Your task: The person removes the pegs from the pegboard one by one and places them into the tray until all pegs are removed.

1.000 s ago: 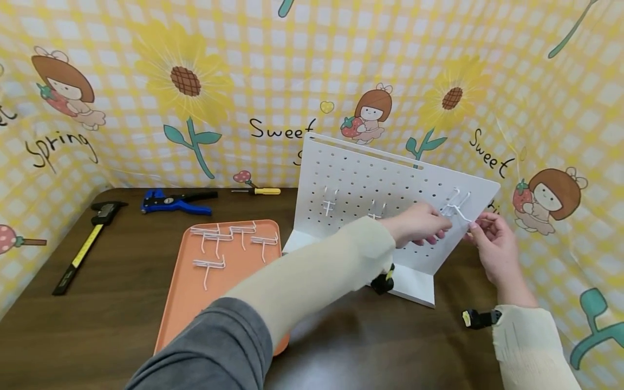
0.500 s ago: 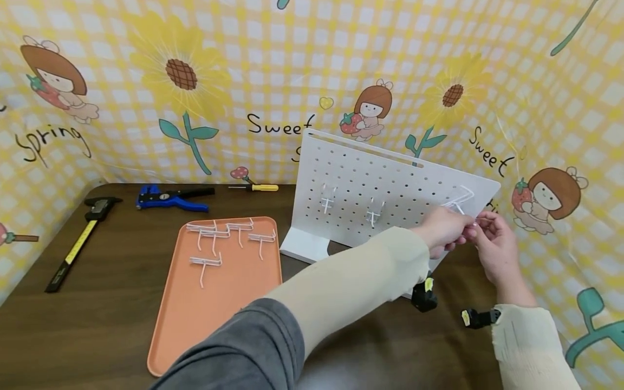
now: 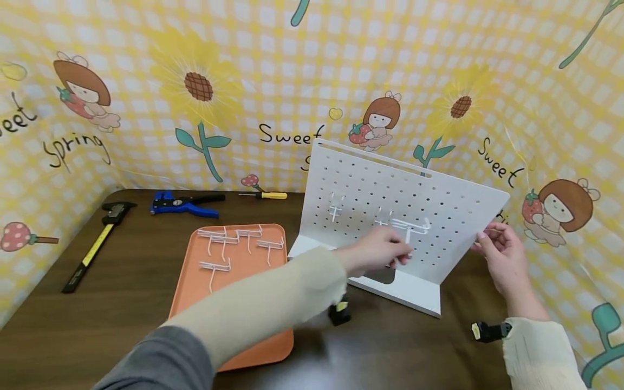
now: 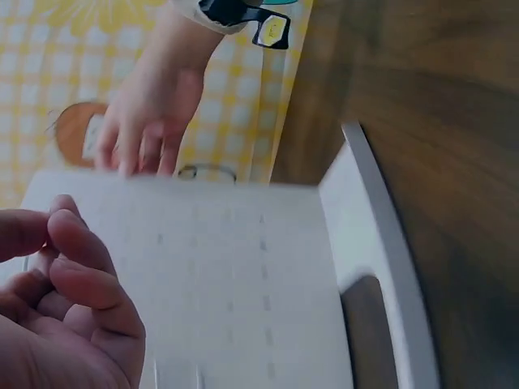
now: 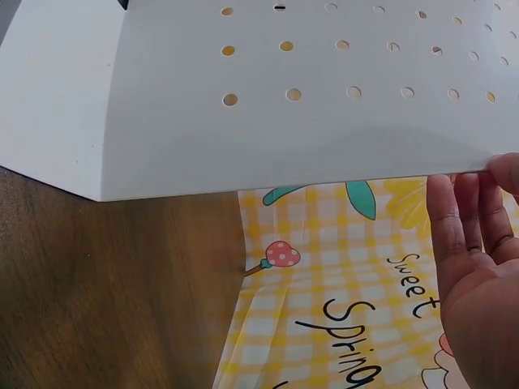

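So I've got the left hand (image 3: 382,250) on a white hook (image 3: 409,227), fingers curled in a narrow pinch around the bottom of its stem, with the double bar sitting above the fingertips. The hook is in front of the pegboard (image 3: 353,189); honestly can't tell from my feeds if it's touching. In the left wrist view those fingers look bunched together, but I can't make out the hook there. Right hand (image 3: 504,262) is pinching the board's right edge, thumb in front and fingers behind. Two mounted hooks (image 3: 335,208) are on the board, both left of the held one. Five spare hooks (image 3: 215,267) lie on the orange tray (image 3: 273,346), well apart from the fingers. Behind the tray on the table (image 3: 385,352) I see blue-handled pliers (image 3: 182,206) and a yellow screwdriver (image 3: 273,195).
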### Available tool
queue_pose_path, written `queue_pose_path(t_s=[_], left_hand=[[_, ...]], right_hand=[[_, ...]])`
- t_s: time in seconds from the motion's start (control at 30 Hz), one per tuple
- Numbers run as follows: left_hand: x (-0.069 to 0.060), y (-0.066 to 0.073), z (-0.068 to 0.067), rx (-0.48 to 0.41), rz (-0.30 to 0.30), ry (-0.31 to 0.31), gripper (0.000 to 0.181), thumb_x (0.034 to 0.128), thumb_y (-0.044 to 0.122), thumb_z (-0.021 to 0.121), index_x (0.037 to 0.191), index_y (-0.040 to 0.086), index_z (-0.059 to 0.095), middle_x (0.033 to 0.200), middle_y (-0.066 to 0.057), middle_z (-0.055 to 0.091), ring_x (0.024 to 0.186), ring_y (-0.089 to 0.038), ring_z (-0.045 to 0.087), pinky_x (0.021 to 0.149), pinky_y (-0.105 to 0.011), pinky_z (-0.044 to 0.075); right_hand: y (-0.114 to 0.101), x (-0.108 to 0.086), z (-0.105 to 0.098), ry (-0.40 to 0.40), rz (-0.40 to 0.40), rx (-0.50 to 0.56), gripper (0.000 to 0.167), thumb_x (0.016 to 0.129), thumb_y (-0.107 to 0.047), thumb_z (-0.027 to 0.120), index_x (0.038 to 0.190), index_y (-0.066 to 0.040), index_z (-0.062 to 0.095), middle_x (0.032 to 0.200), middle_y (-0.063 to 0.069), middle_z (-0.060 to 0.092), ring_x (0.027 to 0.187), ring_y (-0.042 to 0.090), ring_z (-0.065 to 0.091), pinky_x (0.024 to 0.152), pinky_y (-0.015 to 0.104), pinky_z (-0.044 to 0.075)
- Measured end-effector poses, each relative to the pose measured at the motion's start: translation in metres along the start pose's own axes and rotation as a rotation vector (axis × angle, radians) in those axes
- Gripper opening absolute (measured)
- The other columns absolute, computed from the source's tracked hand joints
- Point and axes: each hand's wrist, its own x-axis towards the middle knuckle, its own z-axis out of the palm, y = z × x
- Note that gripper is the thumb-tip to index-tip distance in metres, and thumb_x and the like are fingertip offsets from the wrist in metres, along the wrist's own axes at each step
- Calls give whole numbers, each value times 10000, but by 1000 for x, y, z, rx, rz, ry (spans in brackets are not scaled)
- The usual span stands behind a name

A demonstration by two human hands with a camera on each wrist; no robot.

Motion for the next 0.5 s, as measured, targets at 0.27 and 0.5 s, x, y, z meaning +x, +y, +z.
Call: queue_pose_path(t_s=[0.27, 0.5], left_hand=[[-57, -27, -77, 143, 28, 97, 253, 1049, 81, 562, 846, -12, 681, 760, -24, 625, 656, -118, 555, 676, -264, 497], [-94, -48, -125, 177, -45, 207, 269, 1065, 123, 559, 846, 28, 683, 795, -51, 634, 675, -147, 562, 641, -276, 453]], right_hand=[[-3, -1, -6, -5, -17, 31, 219, 1017, 65, 560, 1077, -142, 595, 943, -37, 608, 824, 44, 641, 696, 145, 553], [-2, -2, -1, -30, -10, 23, 195, 1020, 46, 566, 1091, -135, 578, 951, -48, 606, 849, 39, 629, 699, 138, 546]])
